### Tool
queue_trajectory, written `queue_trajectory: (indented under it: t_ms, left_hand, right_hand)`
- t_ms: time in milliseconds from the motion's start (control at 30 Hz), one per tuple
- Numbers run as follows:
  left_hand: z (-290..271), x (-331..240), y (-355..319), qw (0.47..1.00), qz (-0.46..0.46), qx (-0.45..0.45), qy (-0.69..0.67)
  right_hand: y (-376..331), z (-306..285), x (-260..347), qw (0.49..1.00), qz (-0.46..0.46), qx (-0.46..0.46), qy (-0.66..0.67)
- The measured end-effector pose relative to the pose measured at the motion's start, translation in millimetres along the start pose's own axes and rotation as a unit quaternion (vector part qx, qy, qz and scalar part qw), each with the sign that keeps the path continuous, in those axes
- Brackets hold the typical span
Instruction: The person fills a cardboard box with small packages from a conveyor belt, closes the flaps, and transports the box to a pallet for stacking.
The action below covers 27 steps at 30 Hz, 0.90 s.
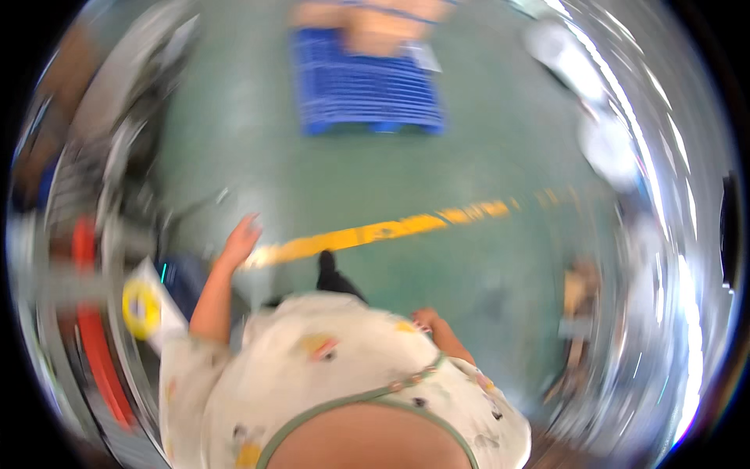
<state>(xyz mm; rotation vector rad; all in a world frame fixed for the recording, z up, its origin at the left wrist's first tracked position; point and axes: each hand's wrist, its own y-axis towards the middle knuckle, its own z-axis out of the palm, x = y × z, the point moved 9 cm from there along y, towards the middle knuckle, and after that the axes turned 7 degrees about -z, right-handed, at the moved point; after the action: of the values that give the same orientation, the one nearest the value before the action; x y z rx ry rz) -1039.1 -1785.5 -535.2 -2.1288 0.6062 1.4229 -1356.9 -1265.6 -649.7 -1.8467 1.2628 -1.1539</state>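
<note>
Step in hand, as judged: walking transit across the green floor (484,156); the view is motion-blurred. Left hand (241,238) is extended forward-left, fingers spread wide, holding nothing, nearest the yellow floor line (375,232). Right hand (426,319) rests at the waist; its closure cannot be determined. A blue pallet (367,90) lies well ahead. Next move calls for steady footing.
</note>
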Motion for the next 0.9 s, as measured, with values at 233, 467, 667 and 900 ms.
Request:
queue_trajectory:
  t_ms: [233,467,667,900]
  left_hand:
    - [4,202,-182,0.865,-0.474,-0.116,0.118]
    - [128,114,-319,0.497,-0.795,-0.219,-0.272]
    - [6,209,-67,0.832,-0.531,-0.104,0.118]
    - [-350,68,266,0.868,-0.335,-0.367,0.015]
  right_hand:
    - [138,-124,298,0.974,-0.175,0.113,0.087]
    - [268,-130,564,0.945,-0.272,0.104,-0.149]
    - [330,-99,685,0.910,-0.240,0.305,-0.143]
    - [346,-112,905,0.920,-0.272,0.137,-0.248]
